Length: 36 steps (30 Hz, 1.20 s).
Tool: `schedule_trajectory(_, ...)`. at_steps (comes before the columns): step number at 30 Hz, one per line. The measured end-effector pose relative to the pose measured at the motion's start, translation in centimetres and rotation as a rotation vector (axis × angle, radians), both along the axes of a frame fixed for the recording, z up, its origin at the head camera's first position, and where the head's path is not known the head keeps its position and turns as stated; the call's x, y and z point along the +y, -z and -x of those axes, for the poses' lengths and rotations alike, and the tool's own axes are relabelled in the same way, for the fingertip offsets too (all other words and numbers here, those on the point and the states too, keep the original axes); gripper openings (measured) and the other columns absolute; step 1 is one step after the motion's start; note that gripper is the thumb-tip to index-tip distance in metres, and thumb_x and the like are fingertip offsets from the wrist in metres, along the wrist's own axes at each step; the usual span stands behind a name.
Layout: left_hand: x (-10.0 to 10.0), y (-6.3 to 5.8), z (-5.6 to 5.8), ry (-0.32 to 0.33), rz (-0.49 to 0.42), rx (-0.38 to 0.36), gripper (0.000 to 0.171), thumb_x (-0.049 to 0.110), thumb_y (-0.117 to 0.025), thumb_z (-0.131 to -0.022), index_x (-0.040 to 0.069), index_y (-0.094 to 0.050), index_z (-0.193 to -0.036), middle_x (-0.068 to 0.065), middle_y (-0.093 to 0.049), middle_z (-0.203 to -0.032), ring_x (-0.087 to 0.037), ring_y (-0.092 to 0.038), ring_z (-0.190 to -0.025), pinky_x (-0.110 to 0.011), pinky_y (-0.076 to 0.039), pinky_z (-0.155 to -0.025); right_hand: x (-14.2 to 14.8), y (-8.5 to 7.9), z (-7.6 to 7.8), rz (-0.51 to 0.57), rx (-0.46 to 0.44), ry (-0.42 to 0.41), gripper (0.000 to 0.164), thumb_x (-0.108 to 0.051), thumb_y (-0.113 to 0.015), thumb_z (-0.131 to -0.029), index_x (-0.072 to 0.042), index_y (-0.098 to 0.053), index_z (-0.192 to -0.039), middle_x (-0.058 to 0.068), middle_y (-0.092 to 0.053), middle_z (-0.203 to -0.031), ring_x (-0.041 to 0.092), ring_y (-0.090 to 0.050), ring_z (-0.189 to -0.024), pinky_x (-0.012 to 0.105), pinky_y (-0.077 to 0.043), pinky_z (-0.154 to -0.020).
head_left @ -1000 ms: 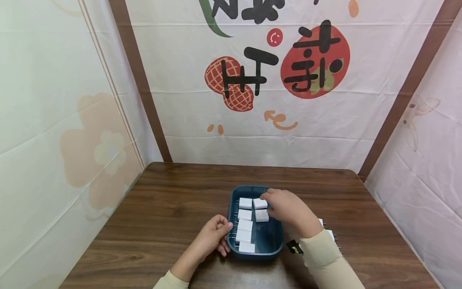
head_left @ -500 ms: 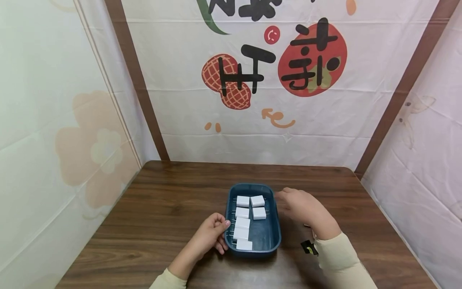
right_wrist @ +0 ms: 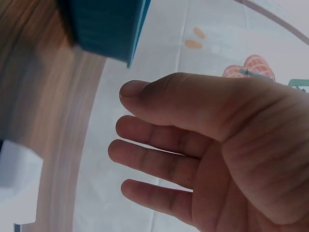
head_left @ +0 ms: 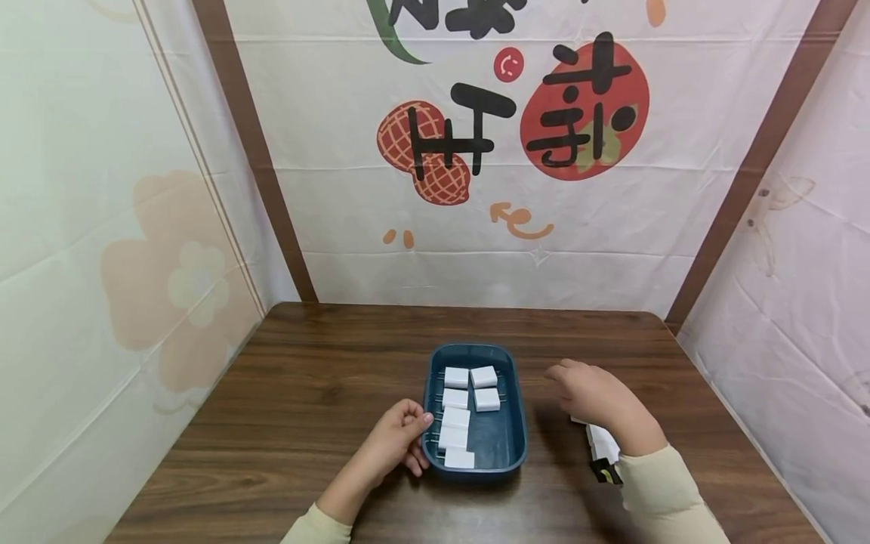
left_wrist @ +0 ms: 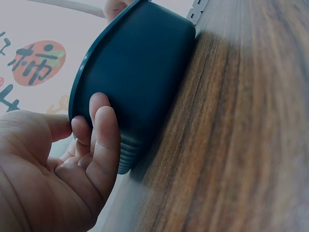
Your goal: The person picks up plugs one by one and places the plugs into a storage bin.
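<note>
A dark blue plastic bin [head_left: 499,442] stands on the table, holding several white plug adapters [head_left: 455,418] with metal prongs. They form a column along its left side, with two more at the upper right. My left hand [head_left: 397,442] pinches the bin's left rim between thumb and index finger; in the left wrist view its other fingers lie by the outer wall [left_wrist: 140,58]. To the right of the bin, my right hand [head_left: 598,397] is above the table, fingers extended and holding nothing. More white adapters [head_left: 603,443] lie below it, partly hidden by the hand and forearm.
A small black item with a yellow-green mark [head_left: 605,471] lies beside the right sleeve. The brown wood-grain table [head_left: 326,363] ends at a printed white curtain [head_left: 408,279] at the back, with curtains at both sides too.
My right hand has let go of an adapter at the bin's upper right and moved out over the rim to the right. The left hand keeps its grip on the rim.
</note>
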State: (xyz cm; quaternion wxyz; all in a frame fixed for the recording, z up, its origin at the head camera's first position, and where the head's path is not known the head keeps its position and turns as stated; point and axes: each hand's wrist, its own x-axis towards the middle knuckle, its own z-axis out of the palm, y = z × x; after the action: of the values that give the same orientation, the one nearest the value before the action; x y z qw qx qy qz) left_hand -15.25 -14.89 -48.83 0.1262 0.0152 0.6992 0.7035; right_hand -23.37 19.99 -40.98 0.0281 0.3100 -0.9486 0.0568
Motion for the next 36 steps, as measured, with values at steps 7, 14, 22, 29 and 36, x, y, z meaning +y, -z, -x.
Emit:
schedule_trajectory(7, -0.1, -0.1, -0.1, -0.001, 0.002, 0.005, 0.027, 0.026, -0.057, -0.107, 0.002, -0.044, -0.109, -0.009, -0.064, -0.067, -0.017, -0.063, -0.05, -0.028, -0.054, -0.042, 1.2, 0.7, -0.2, -0.014, -0.028, 0.02, 0.038, -0.006, -0.076, -0.088, -0.004, -0.068, -0.124, 0.011, -0.067, -0.116, 0.03, -0.07, -0.101, 0.047, -0.06, -0.084)
schedule_trajectory(14, -0.1, 0.0, -0.1, -0.003, 0.008, 0.008, 0.028, 0.026, -0.057, -0.107, 0.001, -0.045, -0.109, -0.008, -0.064, -0.067, -0.018, -0.064, -0.051, -0.028, -0.055, -0.043, 1.9, 1.6, 0.0, -0.024, -0.094, 0.068, 0.04, -0.007, -0.079, -0.086, -0.002, -0.068, -0.124, 0.015, -0.067, -0.119, 0.032, -0.069, -0.104, 0.05, -0.059, -0.085)
schedule_trajectory(22, 0.0, -0.1, -0.1, -0.004, 0.005, 0.006, 0.027, 0.025, -0.057, -0.107, 0.001, -0.044, -0.11, -0.009, -0.064, -0.068, -0.018, -0.064, -0.051, -0.028, -0.054, -0.043, 2.5, 2.7, 0.5, -0.035, -0.126, 0.106, 0.046, -0.006, -0.081, -0.083, -0.001, -0.067, -0.126, 0.017, -0.066, -0.123, 0.035, -0.067, -0.106, 0.05, -0.059, -0.082)
schedule_trajectory(29, 0.0, -0.1, -0.1, -0.004, 0.006, 0.005, 0.027, 0.024, -0.057, -0.107, 0.001, -0.044, -0.11, -0.01, -0.064, -0.069, -0.018, -0.063, -0.052, -0.028, -0.054, -0.043, 2.8, 3.5, 0.9, -0.028, -0.128, 0.116, 0.05, -0.005, -0.083, -0.081, -0.003, -0.066, -0.129, 0.015, -0.067, -0.119, 0.034, -0.068, -0.105, 0.051, -0.059, -0.081)
schedule_trajectory(36, 0.0, 0.0, -0.1, -0.004, 0.001, 0.006, 0.026, 0.024, -0.057, -0.107, 0.002, -0.044, -0.109, -0.01, -0.064, -0.069, -0.019, -0.064, -0.052, -0.028, -0.054, -0.042, 3.0, 4.0, 1.3, -0.021, -0.156, 0.132, 0.041, -0.006, -0.083, -0.081, -0.004, -0.07, -0.12, 0.013, -0.069, -0.115, 0.034, -0.068, -0.105, 0.053, -0.058, -0.084)
